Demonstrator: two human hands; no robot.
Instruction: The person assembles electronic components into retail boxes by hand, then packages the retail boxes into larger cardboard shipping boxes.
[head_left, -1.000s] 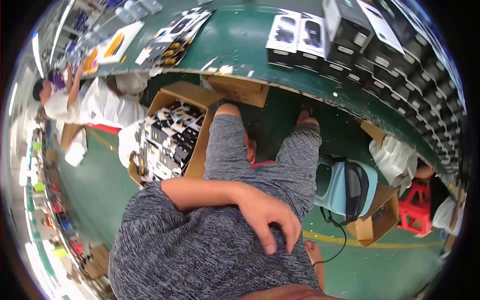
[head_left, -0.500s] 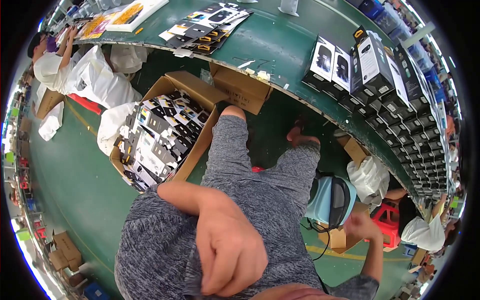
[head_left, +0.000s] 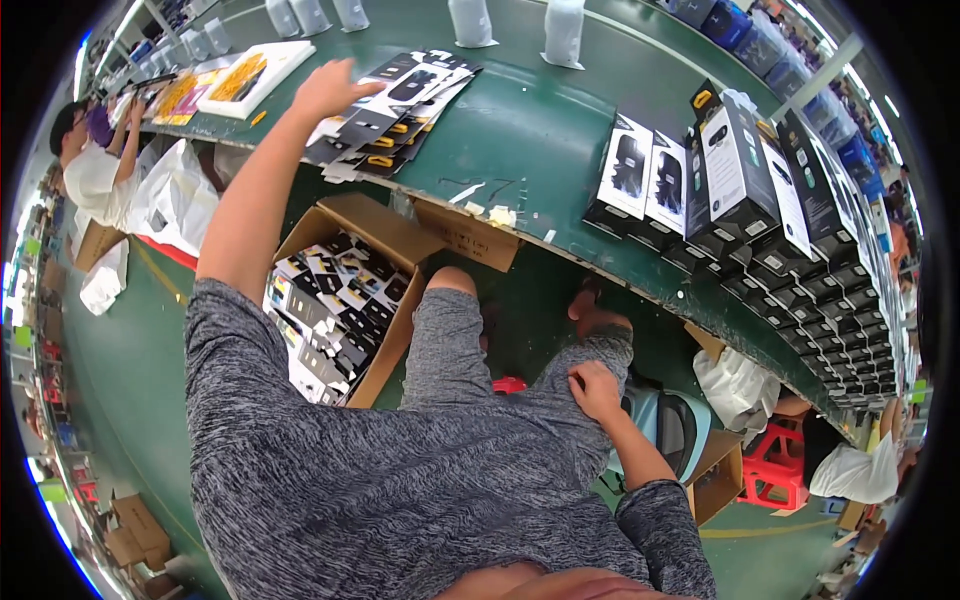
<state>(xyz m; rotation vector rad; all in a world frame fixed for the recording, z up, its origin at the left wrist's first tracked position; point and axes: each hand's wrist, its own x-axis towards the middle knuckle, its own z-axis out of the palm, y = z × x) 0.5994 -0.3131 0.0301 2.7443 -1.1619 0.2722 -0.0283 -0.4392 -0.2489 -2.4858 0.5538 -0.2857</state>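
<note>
My left hand is stretched out over the green workbench, at the left edge of a pile of flat, unfolded printed boxes. Its thumb is spread away from the fingers, and nothing shows in it; whether it touches the pile I cannot tell. The flat boxes are black and white with yellow parts. Resting on my right thigh, my right hand lies with its fingers loosely extended and holds nothing. Below the bench edge, by my left knee, stands an open carton full of folded black-and-white printed pieces.
Rows of stacked black-and-white boxes fill the bench's right side. White wrapped items stand at the back. A white tray lies at the far left, near another person. A light-blue bag and red stool are at my right.
My left hand has gone from in front of my body up to the flat boxes on the bench. My right hand has come from beside the blue bag onto my thigh.
</note>
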